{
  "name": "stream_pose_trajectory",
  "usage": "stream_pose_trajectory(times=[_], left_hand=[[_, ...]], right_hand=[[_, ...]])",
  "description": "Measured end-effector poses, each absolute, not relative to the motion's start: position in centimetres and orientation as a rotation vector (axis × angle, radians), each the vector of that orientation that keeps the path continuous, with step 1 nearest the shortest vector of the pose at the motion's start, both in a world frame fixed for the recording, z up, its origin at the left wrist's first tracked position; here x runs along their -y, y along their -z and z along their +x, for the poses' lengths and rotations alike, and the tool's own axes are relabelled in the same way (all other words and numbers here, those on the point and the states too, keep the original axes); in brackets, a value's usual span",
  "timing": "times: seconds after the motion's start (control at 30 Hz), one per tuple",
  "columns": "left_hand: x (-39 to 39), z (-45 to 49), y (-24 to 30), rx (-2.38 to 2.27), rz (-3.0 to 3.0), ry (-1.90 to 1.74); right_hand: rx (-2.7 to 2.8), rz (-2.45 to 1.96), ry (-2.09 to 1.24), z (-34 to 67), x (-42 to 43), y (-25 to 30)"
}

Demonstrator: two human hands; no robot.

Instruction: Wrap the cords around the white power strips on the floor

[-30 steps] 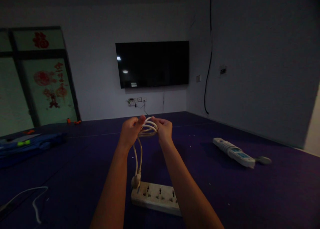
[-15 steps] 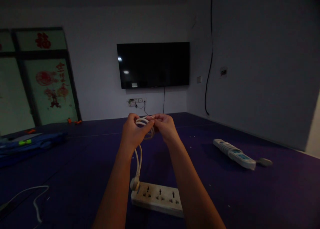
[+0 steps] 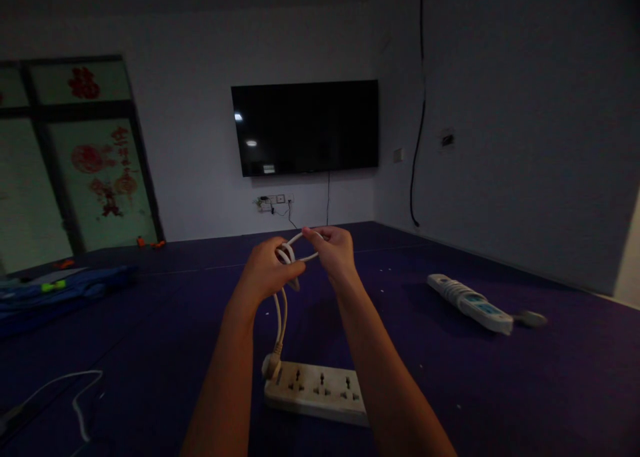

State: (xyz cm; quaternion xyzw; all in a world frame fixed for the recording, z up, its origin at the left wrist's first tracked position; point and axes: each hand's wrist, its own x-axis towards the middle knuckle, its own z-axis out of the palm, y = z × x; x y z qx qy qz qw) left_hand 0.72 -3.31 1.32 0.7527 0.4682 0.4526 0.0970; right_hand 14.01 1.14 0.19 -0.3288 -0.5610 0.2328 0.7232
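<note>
I have the white cord (image 3: 295,252) gathered in small loops, straight above the left end of the power strip (image 3: 316,392). My left hand (image 3: 267,274) is closed around the bunched strands. My right hand (image 3: 334,250), just to the right of it, pinches the top loop between thumb and fingertips. The light is dim, so I cannot tell how many turns the bundle has.

From my left fist two strands hang almost straight down to the strip's left end, so that hand is nearer the strip. The strip lies flat on the purple floor (image 3: 165,324), its long axis running crosswise in front of me. There is open floor all around it. A second strip (image 3: 473,304) lies well off to its right, and a loose white cable (image 3: 75,390) well off to its left.
</note>
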Motion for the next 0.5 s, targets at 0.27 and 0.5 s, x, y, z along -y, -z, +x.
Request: stream_pose_trajectory(times=[0.27,0.5], left_hand=[[3.4,1.7,-1.0,-1.363,2.247,-1.209],[3.9,2.2,-1.2,-1.421,2.308,-1.193]], right_hand=[[0.909,-0.686,-0.661,14.5,-3.5,1.3],[0.864,-0.682,-0.714,14.2,-5.1,2.9]])
